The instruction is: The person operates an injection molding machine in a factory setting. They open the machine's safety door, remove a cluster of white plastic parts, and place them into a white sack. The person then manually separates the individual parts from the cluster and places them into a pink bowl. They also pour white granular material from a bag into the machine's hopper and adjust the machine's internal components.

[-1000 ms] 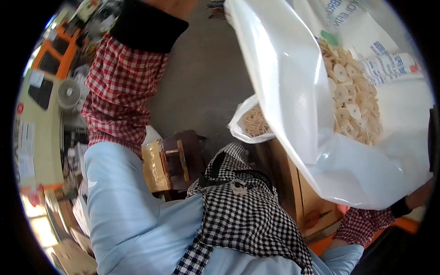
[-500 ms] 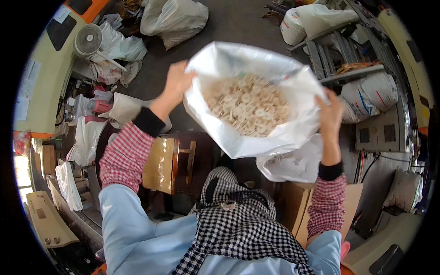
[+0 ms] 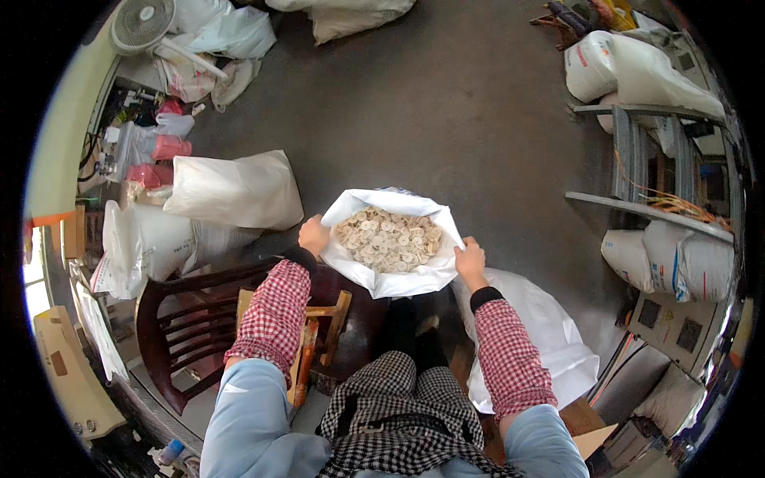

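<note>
An open white plastic sack [image 3: 382,279] full of small pale round rings [image 3: 388,239] hangs low in front of me over the grey floor. My left hand [image 3: 313,235] grips the sack's left rim. At the right rim my right hand [image 3: 470,260] holds on as well. Both forearms wear red checked sleeves, and a black-and-white checked apron covers my front.
A dark wooden chair [image 3: 191,319] and a small wooden stool [image 3: 319,334] stand at my left. Filled white sacks [image 3: 231,190] lie to the left, another white bag [image 3: 542,334] at my right. A metal rack [image 3: 645,159] with sacks is far right, a fan [image 3: 143,20] top left.
The sack has come down from close to my face to low above the floor, my arms stretching out downward with it. Both hands keep their hold on its rim.
</note>
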A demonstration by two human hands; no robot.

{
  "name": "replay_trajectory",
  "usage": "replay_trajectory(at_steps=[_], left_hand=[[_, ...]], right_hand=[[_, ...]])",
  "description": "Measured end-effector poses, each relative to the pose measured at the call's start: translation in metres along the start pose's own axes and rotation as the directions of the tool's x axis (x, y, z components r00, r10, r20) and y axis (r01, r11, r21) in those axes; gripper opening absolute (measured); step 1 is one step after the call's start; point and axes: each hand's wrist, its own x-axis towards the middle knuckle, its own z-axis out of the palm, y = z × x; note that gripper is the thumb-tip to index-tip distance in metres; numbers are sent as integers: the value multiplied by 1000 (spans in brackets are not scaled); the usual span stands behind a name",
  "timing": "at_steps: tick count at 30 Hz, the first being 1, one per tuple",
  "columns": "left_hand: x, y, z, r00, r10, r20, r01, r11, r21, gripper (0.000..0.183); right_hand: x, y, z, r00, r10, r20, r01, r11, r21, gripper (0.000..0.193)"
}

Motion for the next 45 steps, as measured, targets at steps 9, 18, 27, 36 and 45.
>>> replay_trajectory(at_steps=[9,18,27,36,45], left_hand=[[14,-41,48,871,31,490,-60,997,45,29],[44,-48,55,994,37,-99,-42,998,-50,22],[33,-76,49,997,-1,79,27,941,-336,41],[29,-91,39,975,-206,-79,193,969,-152,22],[27,-134,-31,975,-218,-36,220,974,61,22]], right_hand=[[55,81,63,775,-196,602,14,956,293,56],[91,26,97,923,-236,304,236,971,38,32],[48,48,70,993,54,-108,-5,912,410,38],[18,-28,83,938,-310,154,242,906,347,18],[-4,-85,35,944,-28,329,-108,915,388,24]])
